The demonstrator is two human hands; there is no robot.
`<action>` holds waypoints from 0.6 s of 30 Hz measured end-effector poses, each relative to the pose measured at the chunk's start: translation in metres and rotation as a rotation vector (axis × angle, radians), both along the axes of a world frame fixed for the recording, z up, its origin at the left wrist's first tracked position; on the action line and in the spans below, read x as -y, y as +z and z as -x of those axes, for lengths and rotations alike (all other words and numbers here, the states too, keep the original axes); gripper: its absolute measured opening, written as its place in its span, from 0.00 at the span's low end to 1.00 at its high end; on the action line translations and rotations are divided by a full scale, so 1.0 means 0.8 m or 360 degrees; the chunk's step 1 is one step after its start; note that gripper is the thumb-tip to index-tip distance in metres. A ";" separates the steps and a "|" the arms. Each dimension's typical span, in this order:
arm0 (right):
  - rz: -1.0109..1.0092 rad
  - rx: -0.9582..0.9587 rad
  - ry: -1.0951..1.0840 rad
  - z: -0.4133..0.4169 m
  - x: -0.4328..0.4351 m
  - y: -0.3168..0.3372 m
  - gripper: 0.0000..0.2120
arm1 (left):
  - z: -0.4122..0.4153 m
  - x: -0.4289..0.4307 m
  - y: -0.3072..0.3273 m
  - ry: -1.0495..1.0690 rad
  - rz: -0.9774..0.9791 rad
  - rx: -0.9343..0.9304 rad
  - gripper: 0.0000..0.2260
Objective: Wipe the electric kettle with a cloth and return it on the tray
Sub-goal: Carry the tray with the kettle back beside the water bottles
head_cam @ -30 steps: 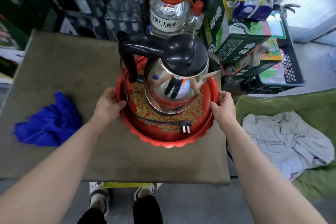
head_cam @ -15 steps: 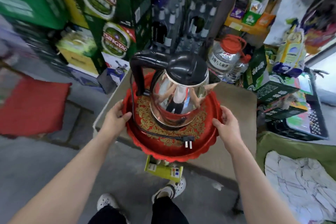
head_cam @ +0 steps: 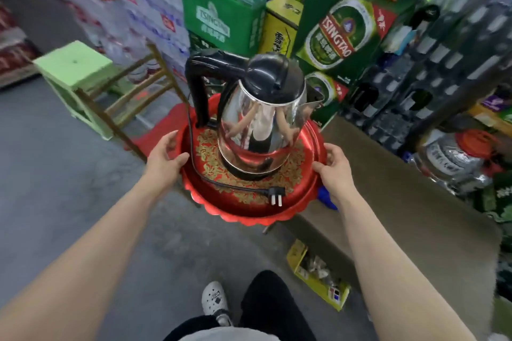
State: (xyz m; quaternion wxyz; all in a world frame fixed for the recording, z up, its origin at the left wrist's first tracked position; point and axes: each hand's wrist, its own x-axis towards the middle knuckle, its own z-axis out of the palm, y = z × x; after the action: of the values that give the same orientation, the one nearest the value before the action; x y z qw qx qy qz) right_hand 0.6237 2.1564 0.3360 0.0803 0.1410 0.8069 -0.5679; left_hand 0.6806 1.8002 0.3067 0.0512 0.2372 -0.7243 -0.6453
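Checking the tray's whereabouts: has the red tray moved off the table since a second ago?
Yes. The red tray, gripped by left hand and right hand, has come off the table, leftward, now mostly over the floor.

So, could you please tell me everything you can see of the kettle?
The kettle has a shiny steel body that mirrors the arms, a black domed lid, a black handle on its left and a short spout on its right. It stands upright on the red tray, which both hands carry by the rim. Its black cord curls across the tray, and the plug lies loose near the front.
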 end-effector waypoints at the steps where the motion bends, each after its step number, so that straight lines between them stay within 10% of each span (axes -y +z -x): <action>1: 0.0012 0.0002 0.0044 0.011 0.027 0.003 0.22 | -0.004 0.021 0.003 0.0064 -0.0032 0.0004 0.25; 18: -0.0058 -0.0136 0.0925 0.248 0.517 -0.009 0.24 | 0.002 0.378 0.007 0.0955 -0.0055 -0.0030 0.24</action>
State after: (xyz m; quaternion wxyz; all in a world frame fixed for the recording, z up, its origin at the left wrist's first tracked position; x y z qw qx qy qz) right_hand 0.4252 1.7425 0.3287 0.2030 -0.1186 0.8262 -0.5119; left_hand 0.6794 1.4979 0.3120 0.2422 0.4354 -0.6103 -0.6158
